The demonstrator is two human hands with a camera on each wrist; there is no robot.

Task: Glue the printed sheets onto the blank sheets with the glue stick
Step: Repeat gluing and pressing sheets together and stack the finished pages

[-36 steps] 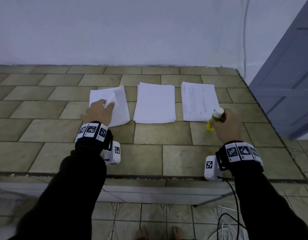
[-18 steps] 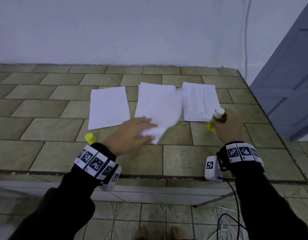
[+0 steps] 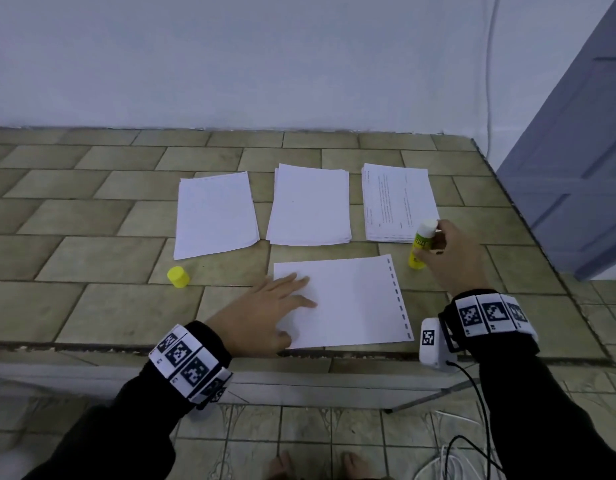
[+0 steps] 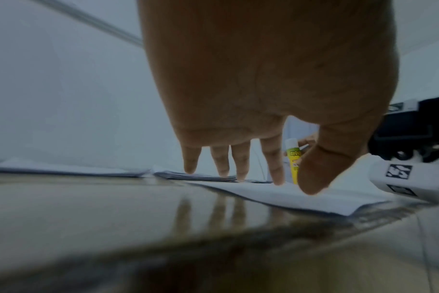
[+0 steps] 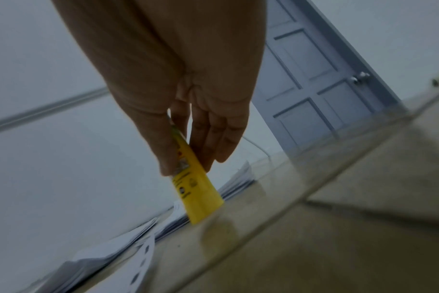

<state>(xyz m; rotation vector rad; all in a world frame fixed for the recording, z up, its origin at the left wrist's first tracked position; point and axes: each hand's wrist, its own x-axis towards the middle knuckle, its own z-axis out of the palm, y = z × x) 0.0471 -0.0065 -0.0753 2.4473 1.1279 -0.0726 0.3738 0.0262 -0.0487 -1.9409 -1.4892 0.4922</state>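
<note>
Now a blank sheet (image 3: 348, 299) is pressed flat near the counter's front edge by the open left hand (image 3: 265, 313); the uncapped glue stick (image 3: 421, 244), standing just beside it, is gripped by the right hand (image 3: 451, 258); glue is judged due next.

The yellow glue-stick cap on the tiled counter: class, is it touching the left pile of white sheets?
Apart. The head view shows bare tile between the yellow cap and the left pile.

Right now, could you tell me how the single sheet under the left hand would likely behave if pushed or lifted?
The single sheet looks thin and probably floppy; its near corner already lifts slightly in the left wrist view. It would likely slide easily on the glossy tiled counter, so the left hand pressing flat should steady it.
</note>
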